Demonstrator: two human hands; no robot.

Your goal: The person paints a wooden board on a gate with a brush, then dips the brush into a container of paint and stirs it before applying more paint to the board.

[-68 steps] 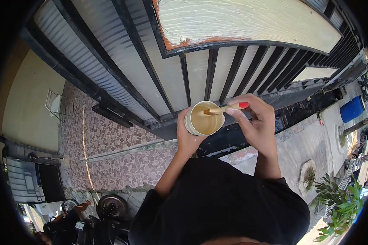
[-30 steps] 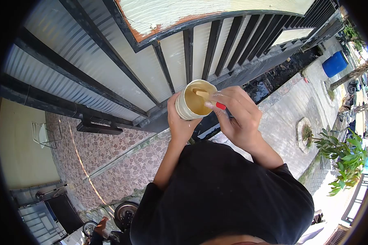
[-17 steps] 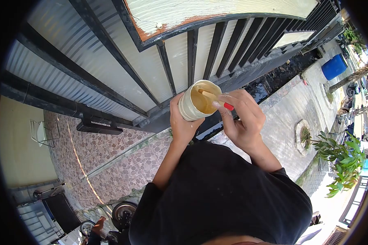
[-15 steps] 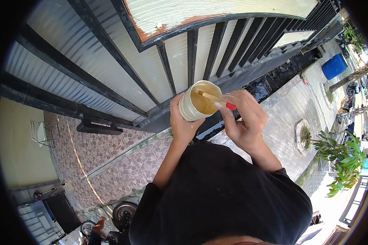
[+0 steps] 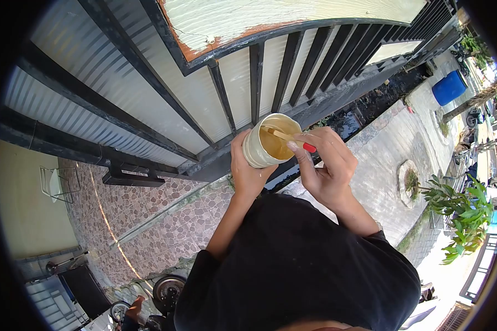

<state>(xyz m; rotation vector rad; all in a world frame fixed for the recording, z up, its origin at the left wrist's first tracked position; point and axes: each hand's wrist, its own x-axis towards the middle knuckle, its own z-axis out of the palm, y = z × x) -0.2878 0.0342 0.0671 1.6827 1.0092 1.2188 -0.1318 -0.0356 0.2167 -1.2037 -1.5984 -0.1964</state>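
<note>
My left hand (image 5: 247,171) is wrapped round a pale cup (image 5: 254,148), which tilts so that its open top shows. Yellowish paint coats the inside of the cup. Between the thumb and fingers of my right hand (image 5: 330,164) is a brush with a wooden handle and a red tip (image 5: 309,148). The brush's other end reaches into the cup; its bristles are hard to make out. Just beyond the cup stands a black metal fence (image 5: 255,77), with a cream panel (image 5: 292,12) bordered in reddish brown at its top.
A dark ditch (image 5: 352,122) runs along the fence's base. Stone-patterned tiles (image 5: 165,220) lie at the left, concrete (image 5: 378,160) at the right. A blue barrel (image 5: 449,88), a leafy plant (image 5: 464,212), a white chair (image 5: 55,183) and a motorcycle wheel (image 5: 168,289) stand farther off. Part of another person (image 5: 132,314) shows at lower left.
The brush has shifted slightly left and down in my right hand, its end still inside the cup. The cup has moved slightly down, and the fence appears a little farther left.
</note>
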